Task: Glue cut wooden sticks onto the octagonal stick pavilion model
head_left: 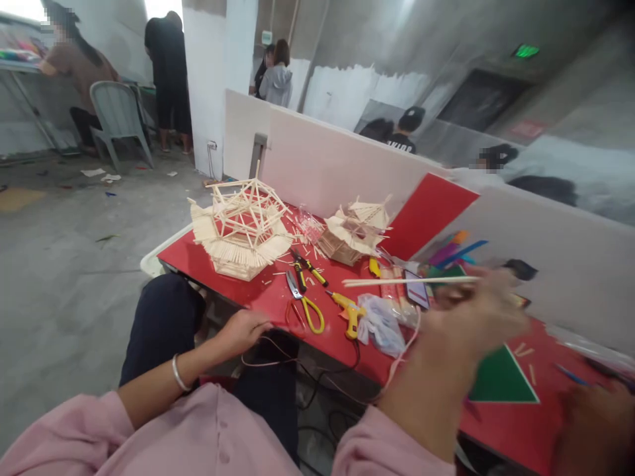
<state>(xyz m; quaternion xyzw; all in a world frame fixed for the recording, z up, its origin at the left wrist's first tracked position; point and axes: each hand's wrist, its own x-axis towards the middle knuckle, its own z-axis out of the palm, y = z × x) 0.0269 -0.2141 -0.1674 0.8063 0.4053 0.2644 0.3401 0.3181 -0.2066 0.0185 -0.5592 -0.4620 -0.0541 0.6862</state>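
Red table [278, 297] runs from centre left to lower right, white partition wall [317, 165] behind it. On the table, far left: large stick-built pavilion model [243, 228], open roof frame, upright. Just right of it a smaller stick model [354, 235], tilted a little. Red sheet [426, 211] leans on the partition behind the small model. Green triangle [501, 380] lies flat on the table near the right edge.

Clear plastic bag [381, 324] sits crumpled at the front edge, contents not readable, blurred. Beside it a packet of sticks [397, 294], long pale pieces inside.

Right hand [476, 324] raised over the table, motion-blurred, fingers closed on a bundle of long thin sticks [411, 281] held level, pointing left above the bag. Left hand [243, 330] rests at the table's front edge, fingers curled loosely against the edge, touching a thin cable [278, 360]; whether it pinches the cable, cannot tell.

Yellow-handled scissors [305, 304] flat near the left hand. Yellow glue gun [347, 311] between scissors and bag. Small pliers [307, 264] behind the scissors. Loose stick offcuts scattered around the models.
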